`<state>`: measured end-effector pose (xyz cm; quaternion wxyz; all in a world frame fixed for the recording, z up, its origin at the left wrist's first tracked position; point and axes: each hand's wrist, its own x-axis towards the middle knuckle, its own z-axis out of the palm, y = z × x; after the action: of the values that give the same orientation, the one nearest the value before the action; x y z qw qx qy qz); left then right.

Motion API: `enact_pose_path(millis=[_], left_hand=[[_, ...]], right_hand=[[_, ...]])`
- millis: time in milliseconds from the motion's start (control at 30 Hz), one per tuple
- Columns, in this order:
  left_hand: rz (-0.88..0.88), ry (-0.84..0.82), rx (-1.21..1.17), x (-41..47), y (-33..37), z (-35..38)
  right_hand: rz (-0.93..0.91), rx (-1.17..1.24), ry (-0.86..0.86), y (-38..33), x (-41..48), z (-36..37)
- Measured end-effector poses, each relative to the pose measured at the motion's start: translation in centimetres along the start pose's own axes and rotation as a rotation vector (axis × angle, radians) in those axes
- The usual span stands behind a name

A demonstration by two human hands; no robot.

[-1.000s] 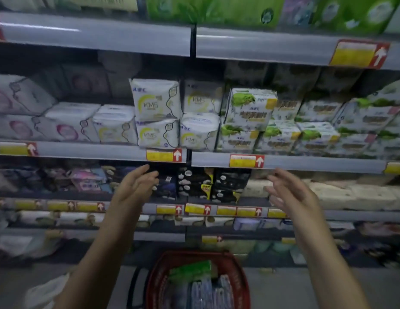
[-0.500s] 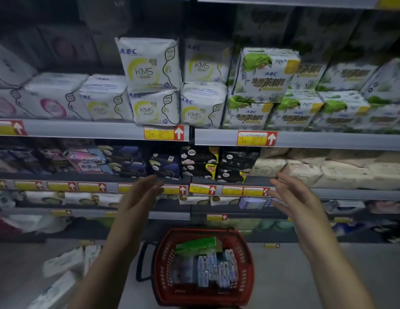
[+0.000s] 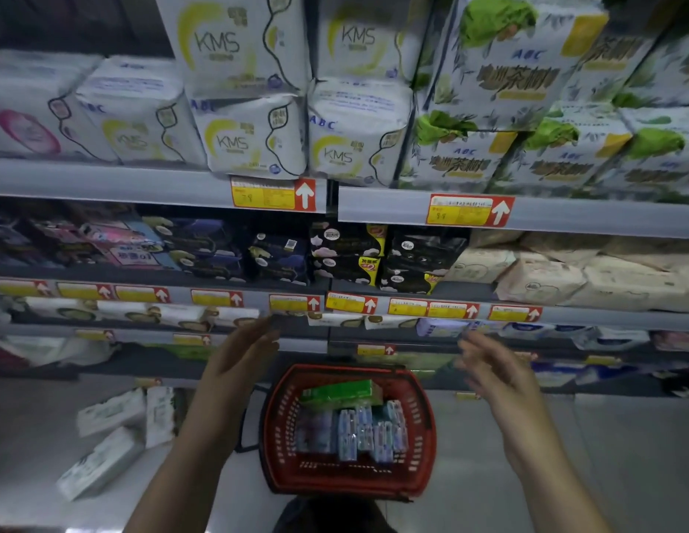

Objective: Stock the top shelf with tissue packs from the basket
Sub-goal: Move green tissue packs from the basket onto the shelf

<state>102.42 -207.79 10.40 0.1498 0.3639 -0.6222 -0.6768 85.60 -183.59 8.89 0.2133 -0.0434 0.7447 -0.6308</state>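
A: Quick, where are the tissue packs (image 3: 358, 432)?

B: All in the red basket (image 3: 346, 480), which sits on the floor (image 3: 623, 455) right by the shelving, btw the two forearms. Small bluish-white packs, stood on end in tight rows, fill most of it. One green pack (image 3: 341, 392) lies flat at the far end, nearest the shelves.

A: And the hands?

B: The left hand (image 3: 239, 363) has fingers straight & relaxed, palm turned inward, nothing in it. The right hand (image 3: 493, 375) is blurred, but its fingers are spread loose, also w/o a grip on anything. Both are raised by the basket's far corners, one each side, not touching it or the packs.

A: Shelves?

B: Highest in view is a grey shelf (image 3: 104, 180). It carries white KMS packs (image 3: 254, 136) stacked two high at centre, pink-marked packs (image 3: 27, 128) at left, and green-leaf ABC packs (image 3: 462, 155) at right, also stacked. Yellow-red price tags (image 3: 273, 194) sit on its edge. Next shelf down: dark packs (image 3: 346, 255) in the middle, beige packs (image 3: 543, 278) to the right. Lower rows are too blurred to read.

A: Anything else on the floor?

B: A few loose white packs (image 3: 112, 413), left of the basket, apart from it.
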Motion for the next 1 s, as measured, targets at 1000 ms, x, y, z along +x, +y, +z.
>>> enact_pose_path(millis=[1000], left_hand=[[-0.420, 0.031, -0.078, 4.7, -23.1, 3.5]], right_hand=[[0.314, -0.335, 0.035, 24.2, 5.5, 4.2]])
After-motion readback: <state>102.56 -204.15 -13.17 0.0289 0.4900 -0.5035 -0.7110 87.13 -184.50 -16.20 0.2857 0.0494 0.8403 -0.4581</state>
